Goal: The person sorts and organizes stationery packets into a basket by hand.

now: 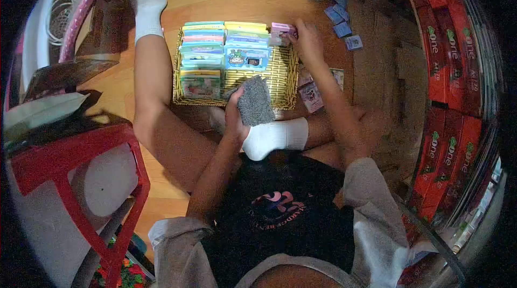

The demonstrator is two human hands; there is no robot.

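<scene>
I sit on the floor with a yellow wicker tray [284, 75] in front of me, filled with rows of colourful small boxes [223, 48]. My left hand [235, 113] grips a grey cloth [254, 101] over the tray's near edge. My right hand [307, 40] reaches to the tray's far right corner and holds a small pink box [282, 30] there. A few loose packets [312, 94] lie on the floor just right of the tray, under my right forearm.
Several small blue cards [336, 13] are scattered on the wooden floor beyond the tray. Red cartons [449, 72] are stacked along the right. A red stool [81, 180] stands at left, with bags and a white frame behind it. My legs in white socks flank the tray.
</scene>
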